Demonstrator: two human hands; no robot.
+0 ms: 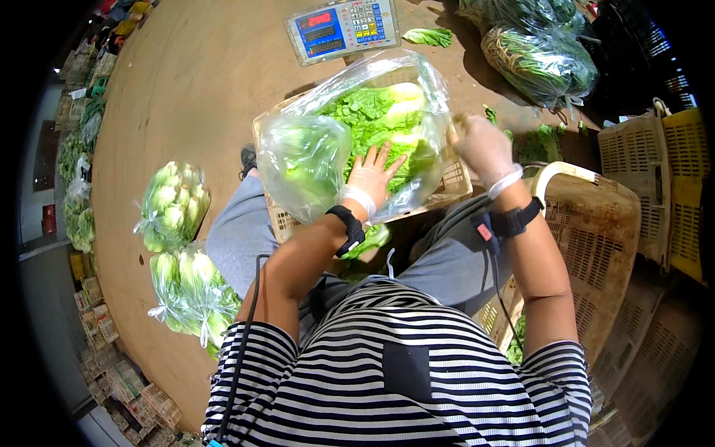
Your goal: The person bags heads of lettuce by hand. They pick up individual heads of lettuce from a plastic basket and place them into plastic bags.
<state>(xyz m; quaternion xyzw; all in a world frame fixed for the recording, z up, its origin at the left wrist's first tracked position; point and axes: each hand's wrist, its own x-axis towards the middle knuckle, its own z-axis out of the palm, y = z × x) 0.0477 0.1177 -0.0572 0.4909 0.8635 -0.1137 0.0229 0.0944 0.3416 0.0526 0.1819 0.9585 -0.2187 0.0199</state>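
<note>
My left hand (370,179), fingers spread, presses flat on heads of romaine lettuce (365,112) that lie with pale stem ends to the right. The lettuce sits in a clear plastic bag (302,153), its mouth spread wide over a plastic crate (456,179) in front of my knees. At the bag's right edge, my right hand (484,147) is closed, its fingers curled at the plastic and slightly blurred. Thin translucent gloves cover both hands. Below the crate, between my legs, some loose lettuce (370,242) shows.
Beyond the crate stands a digital scale display (342,30), with a lettuce leaf (428,36) beside it. Bagged lettuces (175,205) rest on the floor at left. A large worn basket (588,223) is close by my right arm. Bagged greens (540,63) and a yellow crate (685,186) stand at right.
</note>
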